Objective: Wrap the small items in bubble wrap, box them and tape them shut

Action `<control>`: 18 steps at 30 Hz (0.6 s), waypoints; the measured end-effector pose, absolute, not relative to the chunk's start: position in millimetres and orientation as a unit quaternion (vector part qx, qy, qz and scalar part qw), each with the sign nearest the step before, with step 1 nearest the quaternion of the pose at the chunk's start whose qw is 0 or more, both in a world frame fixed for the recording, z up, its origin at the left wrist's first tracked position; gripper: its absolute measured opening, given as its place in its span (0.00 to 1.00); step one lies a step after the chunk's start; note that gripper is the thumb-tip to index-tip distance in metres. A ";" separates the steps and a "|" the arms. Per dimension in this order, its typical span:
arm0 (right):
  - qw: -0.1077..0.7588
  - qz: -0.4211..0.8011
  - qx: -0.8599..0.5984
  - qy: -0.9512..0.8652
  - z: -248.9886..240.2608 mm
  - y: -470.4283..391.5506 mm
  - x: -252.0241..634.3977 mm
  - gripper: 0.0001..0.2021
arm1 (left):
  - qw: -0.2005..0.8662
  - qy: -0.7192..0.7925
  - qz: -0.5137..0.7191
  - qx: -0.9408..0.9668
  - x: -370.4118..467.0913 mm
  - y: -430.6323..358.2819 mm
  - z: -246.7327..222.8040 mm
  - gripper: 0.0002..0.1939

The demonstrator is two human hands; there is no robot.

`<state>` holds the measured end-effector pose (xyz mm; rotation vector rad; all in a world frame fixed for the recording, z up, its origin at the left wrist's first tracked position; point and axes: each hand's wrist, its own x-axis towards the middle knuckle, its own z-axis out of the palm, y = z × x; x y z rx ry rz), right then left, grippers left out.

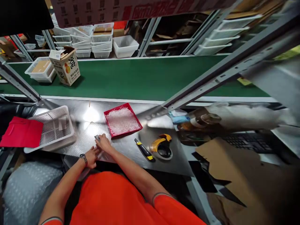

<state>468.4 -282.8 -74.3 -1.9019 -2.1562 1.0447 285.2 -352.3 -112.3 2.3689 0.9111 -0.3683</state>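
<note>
Running across the far side of the metal surface [131, 150], the green conveyor belt [140, 76] carries a printed carton [66, 66] with its flaps open and a white basket [41, 69], both well beyond the red tray [122, 120], which serves as the landmark. To the left of the red tray sits a white mesh basket [55, 128] with a red pouch [21, 132] lying partly over its left edge. A sheet of bubble wrap [90, 137] lies on the surface just left of and nearer than the tray, and the tray itself is filled with white shredded paper [122, 118]. To the right of and nearer than the tray lie a tape dispenser [161, 145] and a yellow-and-black utility knife [144, 150], both untouched. As a judgement, the wrapping looks to be early on: the small grey item [97, 137] rests on the bubble wrap just below the tray's near left corner, not yet covered, and nothing appears taped or set into the shredded paper. The right hand [103, 143] lies curled over that item with its fingertips on it, and the left hand [92, 156], close beside it and nearer the body, presses flat on the wrap, fingers loosely together.
</note>
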 end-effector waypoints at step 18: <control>-0.076 0.238 -0.684 -0.685 -83.0 -214.1 448.8 0.32 | 0.270 0.591 -0.038 0.759 264.5 -351.1 -143.5 0.37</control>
